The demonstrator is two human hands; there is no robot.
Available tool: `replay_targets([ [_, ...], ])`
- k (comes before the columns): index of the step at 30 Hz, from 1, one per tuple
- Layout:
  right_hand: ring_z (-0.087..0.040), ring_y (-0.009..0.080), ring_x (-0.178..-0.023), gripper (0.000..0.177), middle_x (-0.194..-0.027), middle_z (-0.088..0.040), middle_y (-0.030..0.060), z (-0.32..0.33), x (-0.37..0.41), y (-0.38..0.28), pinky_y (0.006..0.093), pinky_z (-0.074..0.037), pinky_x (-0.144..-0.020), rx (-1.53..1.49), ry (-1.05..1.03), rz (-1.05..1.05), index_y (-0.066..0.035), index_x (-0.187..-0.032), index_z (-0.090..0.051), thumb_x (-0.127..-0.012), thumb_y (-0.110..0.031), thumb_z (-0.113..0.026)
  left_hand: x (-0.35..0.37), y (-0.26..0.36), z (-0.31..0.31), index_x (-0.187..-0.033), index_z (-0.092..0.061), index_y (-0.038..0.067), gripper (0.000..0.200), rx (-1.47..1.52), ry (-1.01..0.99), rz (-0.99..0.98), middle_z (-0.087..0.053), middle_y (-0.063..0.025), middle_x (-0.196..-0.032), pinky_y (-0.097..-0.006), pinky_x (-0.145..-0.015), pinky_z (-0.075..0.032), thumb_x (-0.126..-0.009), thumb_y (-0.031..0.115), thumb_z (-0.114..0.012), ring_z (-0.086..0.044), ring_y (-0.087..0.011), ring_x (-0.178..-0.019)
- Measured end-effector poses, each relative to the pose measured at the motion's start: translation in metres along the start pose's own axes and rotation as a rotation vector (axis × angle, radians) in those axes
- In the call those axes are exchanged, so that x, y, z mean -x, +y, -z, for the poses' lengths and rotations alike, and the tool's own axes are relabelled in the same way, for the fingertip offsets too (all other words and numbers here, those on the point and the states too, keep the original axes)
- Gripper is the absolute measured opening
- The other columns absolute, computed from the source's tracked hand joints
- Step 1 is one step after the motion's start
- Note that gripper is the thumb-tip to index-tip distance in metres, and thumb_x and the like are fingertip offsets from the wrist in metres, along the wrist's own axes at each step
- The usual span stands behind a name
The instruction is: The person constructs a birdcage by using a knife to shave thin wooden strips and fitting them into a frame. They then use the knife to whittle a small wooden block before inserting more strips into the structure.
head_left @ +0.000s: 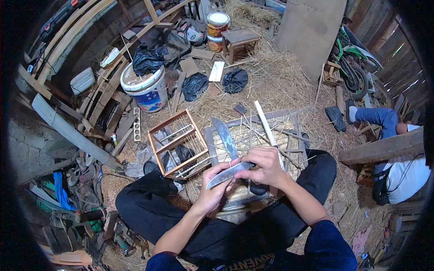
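On the straw [271, 81] floor, seated, legs in dark trousers spread to either side of the work.

Knife [228, 175]: held over the lap, between the knees. Blade runs from upper right down to lower left, tip toward the left knee, flat side up and catching light.

Right hand [266, 167]: fingers closed around the handle end of the knife; the handle itself is hidden by the fist.

Left hand [212, 192]: fingers curled under the tip half of the blade, thumb lying against it from the near side. Closed grip. Cannot tell whether anything thin is pinched there as well.

Both hands touch the knife and sit close together, nearly meeting at mid-blade.

Around the hands:
- Second blade [225, 135], lying flat on the floor just beyond the hands, tip pointing away.
- Pale stick [264, 119], just right of that blade, on a scatter of thin slats.
- Cage [178, 142] of wood with thin bars, tilted, left of the second blade and near the left knee.
- Bucket [144, 88], white, farther off at upper left, with a black bag on its rim.
- Stool [239, 40] and a can [218, 23] at the far side, side by side.
- Motorbike [355, 67], green, at upper right by the plank wall.
- Another person [398, 149] at the right edge, well apart, mostly behind a beam.
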State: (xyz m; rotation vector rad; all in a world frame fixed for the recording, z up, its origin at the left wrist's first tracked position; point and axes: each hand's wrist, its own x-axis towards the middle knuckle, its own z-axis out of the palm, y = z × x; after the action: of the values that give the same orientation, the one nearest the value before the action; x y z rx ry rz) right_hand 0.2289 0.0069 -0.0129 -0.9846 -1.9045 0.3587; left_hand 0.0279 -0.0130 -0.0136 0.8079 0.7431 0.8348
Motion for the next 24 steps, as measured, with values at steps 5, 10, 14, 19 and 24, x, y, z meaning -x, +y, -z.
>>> replay_targets([
  [5,-0.063,0.0241,-0.056,0.039,-0.065,-0.063,0.0062,0.0040,0.0012,-0.0048,0.0335,-0.046,-0.052,0.044,-0.072,0.003,-0.007,-0.077,-0.069,-0.070,-0.042,-0.084,0.0013,-0.0005,0.0016,-0.120,-0.064,0.000,0.028,-0.154,0.022,-0.067,-0.066,-0.0043,-0.104,-0.0200,-0.066,-0.046,-0.092,0.004,-0.067,-0.058,-0.0054,-0.084],
  [10,-0.062,0.0233,-0.056,0.039,-0.065,-0.063,0.0056,0.0056,-0.0020,-0.0049,0.0331,-0.045,-0.051,0.059,-0.038,0.004,-0.008,-0.075,-0.068,-0.070,-0.043,-0.084,-0.0017,0.0032,-0.0036,-0.119,-0.064,-0.001,0.028,-0.235,0.068,-0.110,-0.066,-0.0045,-0.107,-0.0220,-0.077,-0.050,-0.091,0.003,-0.068,-0.061,-0.0078,-0.090],
  [14,-0.063,0.0221,-0.056,0.040,-0.065,-0.064,0.0047,0.0087,-0.0005,-0.0008,0.0323,-0.046,-0.051,0.079,-0.034,0.026,-0.008,-0.074,-0.068,-0.069,-0.044,-0.085,-0.0027,0.0004,-0.0024,-0.127,-0.062,0.001,0.033,-0.137,-0.001,-0.121,-0.064,0.0000,-0.091,-0.0171,-0.057,-0.037,-0.095,0.007,-0.066,-0.048,-0.0013,-0.066],
  [19,-0.061,0.0205,-0.054,0.042,-0.063,-0.062,0.0033,0.0113,-0.0036,-0.0027,0.0313,-0.043,-0.050,0.099,-0.002,0.074,-0.009,-0.072,-0.067,-0.064,-0.045,-0.087,0.0007,0.0051,-0.0025,-0.130,-0.058,0.001,0.034,-0.039,-0.044,-0.014,-0.061,-0.0020,-0.084,-0.0185,-0.057,-0.037,-0.097,0.007,-0.062,-0.048,-0.0038,-0.064],
  [24,-0.058,0.0198,-0.052,0.046,-0.061,-0.059,0.0032,0.0120,-0.0032,-0.0025,0.0309,-0.040,-0.048,0.137,0.004,0.112,-0.008,-0.071,-0.065,-0.060,-0.046,-0.089,0.0009,0.0065,-0.0014,-0.131,-0.056,0.000,0.033,-0.009,-0.109,-0.027,-0.057,-0.0012,-0.081,-0.0197,-0.056,-0.035,-0.098,0.006,-0.059,-0.045,-0.0041,-0.062],
])
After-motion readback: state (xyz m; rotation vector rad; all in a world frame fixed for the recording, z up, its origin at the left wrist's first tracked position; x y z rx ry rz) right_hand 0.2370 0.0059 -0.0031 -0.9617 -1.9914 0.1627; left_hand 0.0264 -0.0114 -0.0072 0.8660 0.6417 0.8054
